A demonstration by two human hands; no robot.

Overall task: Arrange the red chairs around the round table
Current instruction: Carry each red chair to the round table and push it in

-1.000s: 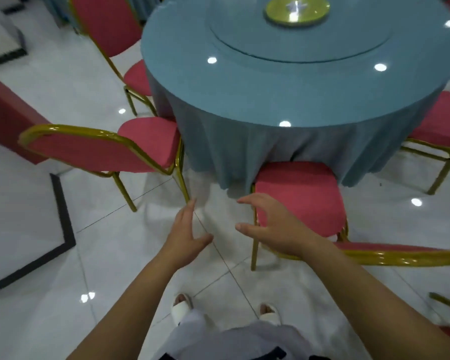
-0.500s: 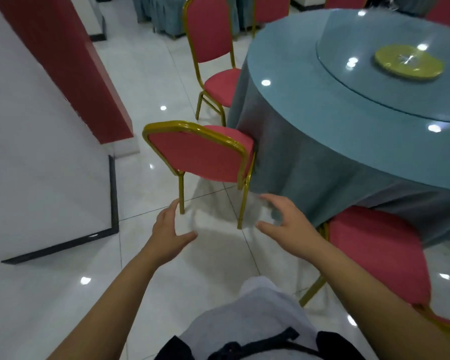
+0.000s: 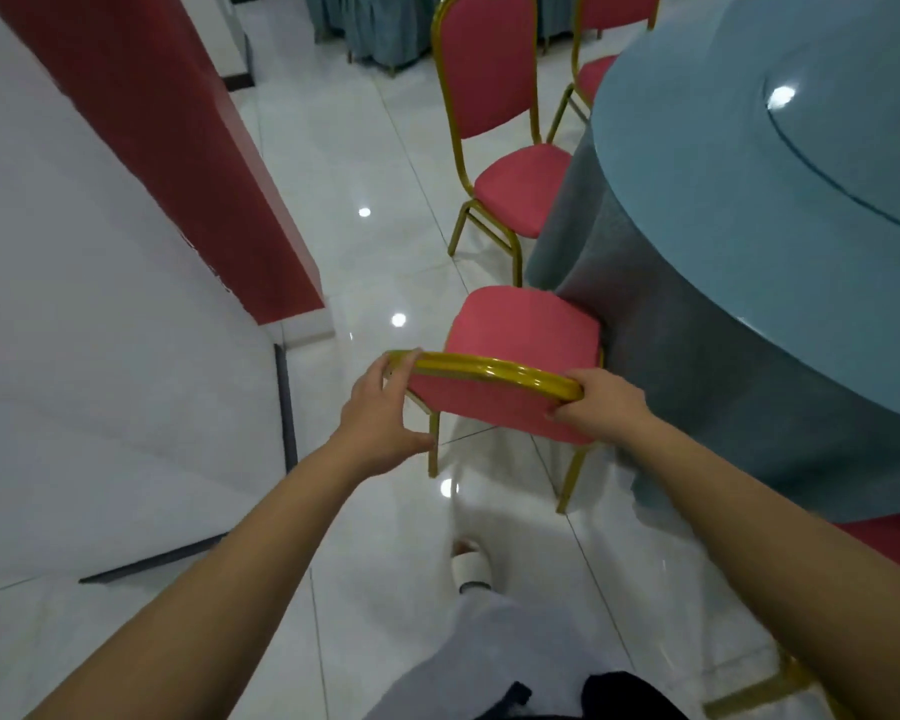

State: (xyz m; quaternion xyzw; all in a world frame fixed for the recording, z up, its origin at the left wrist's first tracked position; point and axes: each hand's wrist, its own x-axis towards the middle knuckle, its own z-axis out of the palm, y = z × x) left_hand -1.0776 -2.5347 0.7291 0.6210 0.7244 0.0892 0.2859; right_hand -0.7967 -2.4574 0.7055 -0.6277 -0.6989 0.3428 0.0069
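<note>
Glossy white floor tiles [image 3: 333, 200] surround the red chair [image 3: 520, 330] at twelve o'clock, its seat against the tablecloth [image 3: 671, 356], as left hand [image 3: 380, 407] and right hand [image 3: 598, 402] curl round its gold top rail [image 3: 489, 368], apparently to square it to the round tabletop [image 3: 749, 200] at two o'clock.

I read the near chair [image 3: 520, 330] at 12 o'clock as matt red cloth padding on a frame [image 3: 489, 367] of glossy gold-coloured metal tube. The far chair [image 3: 489, 70] at 1 o'clock looks the same. The counter [image 3: 749, 210] at 2 o'clock has a smooth, shiny top, and its skirt [image 3: 697, 376] is matt blue-grey cloth. The floor [image 3: 333, 163] is glossy white tile. The wall panel [image 3: 167, 122] at 10 o'clock looks matt red.
</note>
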